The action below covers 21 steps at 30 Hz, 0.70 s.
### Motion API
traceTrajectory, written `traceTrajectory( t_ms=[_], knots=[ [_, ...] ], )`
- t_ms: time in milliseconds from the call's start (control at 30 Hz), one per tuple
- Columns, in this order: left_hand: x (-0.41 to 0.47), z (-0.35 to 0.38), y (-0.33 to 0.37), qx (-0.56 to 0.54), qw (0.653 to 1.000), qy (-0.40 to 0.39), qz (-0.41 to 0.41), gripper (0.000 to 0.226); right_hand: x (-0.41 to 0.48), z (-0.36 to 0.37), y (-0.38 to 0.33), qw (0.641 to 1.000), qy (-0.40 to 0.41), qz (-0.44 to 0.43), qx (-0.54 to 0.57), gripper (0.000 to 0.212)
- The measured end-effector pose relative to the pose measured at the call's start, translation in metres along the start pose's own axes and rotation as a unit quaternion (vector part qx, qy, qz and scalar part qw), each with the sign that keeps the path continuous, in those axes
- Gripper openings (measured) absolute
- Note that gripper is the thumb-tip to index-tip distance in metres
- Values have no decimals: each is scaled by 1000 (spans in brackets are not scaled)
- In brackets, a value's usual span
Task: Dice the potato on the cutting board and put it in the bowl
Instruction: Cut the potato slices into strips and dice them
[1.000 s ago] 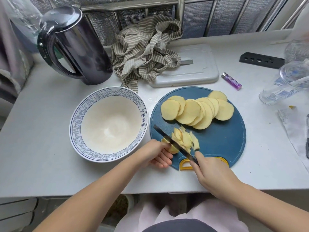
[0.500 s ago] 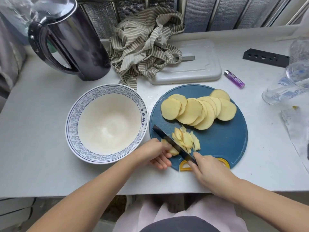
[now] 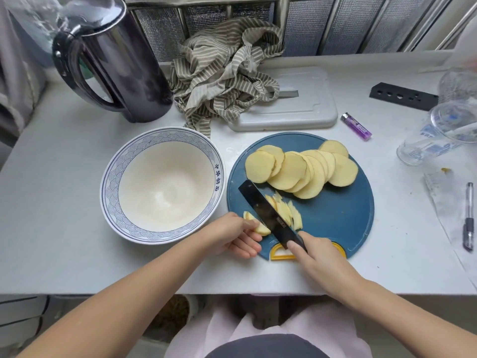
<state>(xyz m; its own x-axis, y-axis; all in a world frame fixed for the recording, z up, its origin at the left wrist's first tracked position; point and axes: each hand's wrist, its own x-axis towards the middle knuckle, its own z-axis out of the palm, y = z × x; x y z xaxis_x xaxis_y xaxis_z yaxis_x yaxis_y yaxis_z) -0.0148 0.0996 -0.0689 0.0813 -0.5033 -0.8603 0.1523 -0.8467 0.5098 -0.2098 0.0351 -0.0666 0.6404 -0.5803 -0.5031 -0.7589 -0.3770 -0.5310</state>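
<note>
As knife (image 3: 268, 215) lies diagonal on board (image 3: 335, 218), left hand (image 3: 232, 236) pinches potato stack (image 3: 260, 229) just left of knife, strips (image 3: 291, 215) just right of knife; right hand (image 3: 320, 259) grip wraps knife handle; bowl (image 3: 165, 135) farther left of knife.

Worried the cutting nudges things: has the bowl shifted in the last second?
No. The bowl still sits just left of the cutting board, rim almost touching its edge, as before.
</note>
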Motion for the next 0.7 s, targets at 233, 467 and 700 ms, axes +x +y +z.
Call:
traceTrajectory(
  t_ms=[233,467,700],
  knots=[
    [-1,-2,1,16,1000,-8,-5,38,-6,-15,-2,1000,-4,-12,-10,30],
    [1,-5,2,24,999,-21,-4,32,-6,-18,-4,999,-16,-20,-22,32],
    [2,-4,1,32,999,-18,5,32,-7,-12,-5,999,-25,-21,-39,30]
  ],
)
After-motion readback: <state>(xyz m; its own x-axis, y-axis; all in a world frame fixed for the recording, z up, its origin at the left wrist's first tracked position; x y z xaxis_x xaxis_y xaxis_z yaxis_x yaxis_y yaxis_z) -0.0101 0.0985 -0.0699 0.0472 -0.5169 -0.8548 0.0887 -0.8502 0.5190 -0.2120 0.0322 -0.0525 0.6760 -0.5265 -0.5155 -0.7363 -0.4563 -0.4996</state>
